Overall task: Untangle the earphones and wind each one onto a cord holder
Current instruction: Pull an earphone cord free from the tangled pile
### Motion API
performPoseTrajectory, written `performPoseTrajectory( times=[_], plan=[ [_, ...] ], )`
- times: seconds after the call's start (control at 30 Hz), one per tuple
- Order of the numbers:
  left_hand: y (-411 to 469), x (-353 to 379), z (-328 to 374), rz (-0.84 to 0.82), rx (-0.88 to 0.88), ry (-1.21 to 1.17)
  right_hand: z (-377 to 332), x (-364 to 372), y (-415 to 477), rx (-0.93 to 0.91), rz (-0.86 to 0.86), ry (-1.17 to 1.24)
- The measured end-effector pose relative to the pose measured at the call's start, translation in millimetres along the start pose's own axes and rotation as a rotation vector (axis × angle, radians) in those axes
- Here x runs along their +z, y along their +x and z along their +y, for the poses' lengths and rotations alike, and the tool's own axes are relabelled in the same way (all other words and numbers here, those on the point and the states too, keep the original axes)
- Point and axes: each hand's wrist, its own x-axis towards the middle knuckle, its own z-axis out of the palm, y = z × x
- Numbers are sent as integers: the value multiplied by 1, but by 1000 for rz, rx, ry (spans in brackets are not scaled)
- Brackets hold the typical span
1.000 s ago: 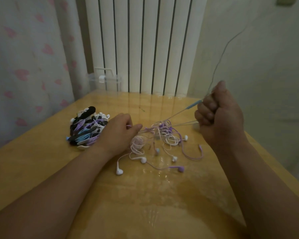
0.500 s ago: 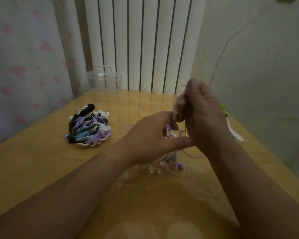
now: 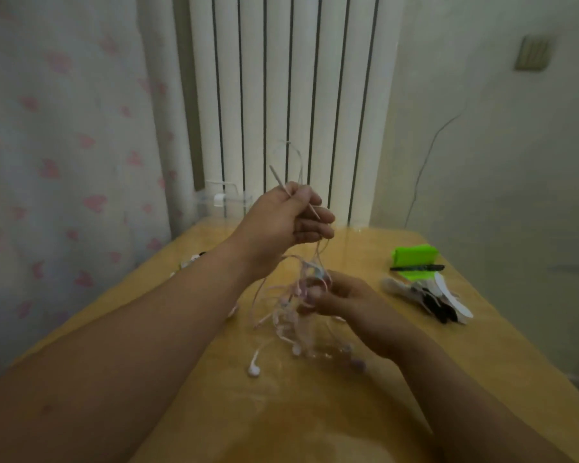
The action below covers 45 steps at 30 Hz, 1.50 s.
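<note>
A tangle of white, pink and purple earphones (image 3: 291,315) hangs over the middle of the wooden table (image 3: 482,379), its lower buds resting on the top. My left hand (image 3: 288,225) is raised above the tangle and grips a cord with a thin plug end sticking up past the fingers. Lower and to the right, my right hand (image 3: 341,299) pinches the knotted cords. A white earbud (image 3: 254,369) lies on the table below. Empty cord holders (image 3: 432,299), white and black, lie in a small heap at the right.
A green pouch (image 3: 415,255) with a black pen (image 3: 416,268) in front of it sits at the back right. A clear plastic box (image 3: 221,198) stands against the white radiator (image 3: 281,95). A curtain hangs at the left; my left arm mostly hides the wound earphones.
The view has swung to the right. My left hand has risen with a cord, lifting the tangle. My right hand has dropped to the knot. The holders and green pouch have come into sight.
</note>
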Motion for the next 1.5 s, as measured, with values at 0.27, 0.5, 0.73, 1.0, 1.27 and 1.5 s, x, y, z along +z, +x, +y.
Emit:
performPoseTrajectory(
  times=[0.27,0.5,0.73,1.0,1.27,1.5],
  plan=[
    [8,-33,35,293,159,-252,28,-3,10,54,243,-344],
    [22,-39,72,279,242,-318,30,-2,7,125,105,-1020],
    [20,-31,86,194,176,-236,-11,-25,6,93,155,-556],
    [12,-25,88,147,97,-292,-58,-23,16,-122,245,-369],
    [-3,-42,110,258,99,-551,-65,12,19,57,91,-275],
    [-22,-32,107,306,-1,-572,-77,46,-4,66,-47,-141]
  ],
)
